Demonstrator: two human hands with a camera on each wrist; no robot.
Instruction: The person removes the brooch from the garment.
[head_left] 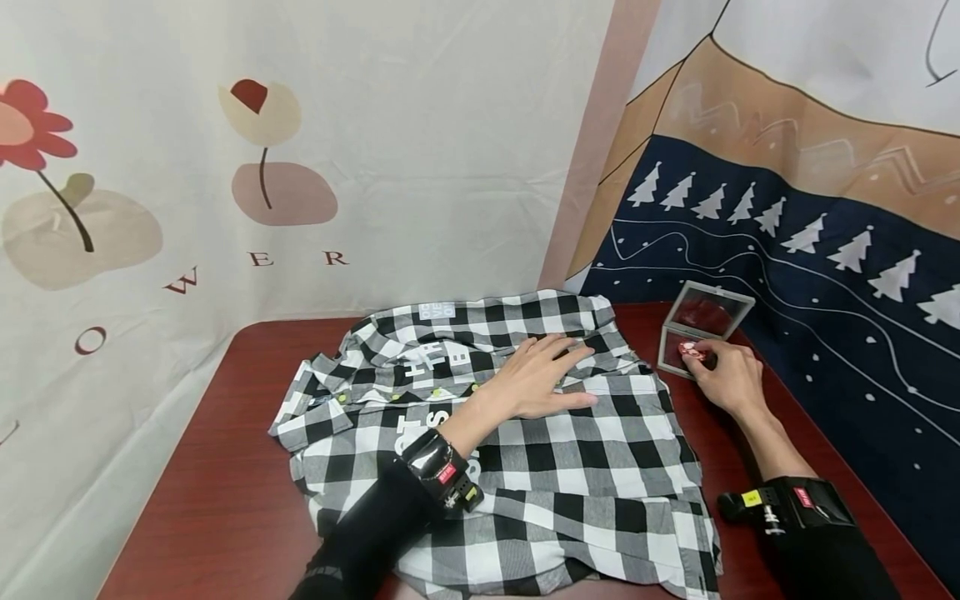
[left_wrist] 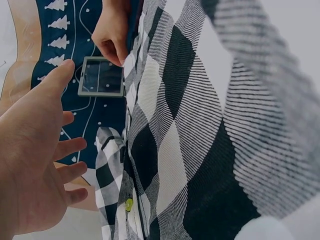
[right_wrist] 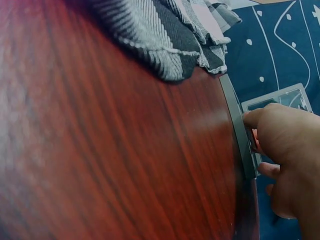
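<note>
A black-and-white checked shirt point(head_left: 600, 450) with white lettering and small yellow-green buttons is spread on the table. My left hand point(head_left: 536, 379) is over its upper middle, fingers straight and spread, holding nothing; whether it touches the cloth I cannot tell. To the shirt's right, a small square case point(head_left: 705, 312) stands with its lid raised. At its lower half, my right hand point(head_left: 723, 375) pinches a small red piece with white marks point(head_left: 692, 350) between thumb and fingers. In the right wrist view, the hand hides most of the red piece point(right_wrist: 256, 141).
The reddish-brown wooden table point(head_left: 217, 467) shows to the left of the shirt and in a strip on the right. Behind it hangs a pale cloth point(head_left: 450, 167) with printed flowers. A navy cloth with white trees point(head_left: 825, 317) borders the table's right edge, close to the case.
</note>
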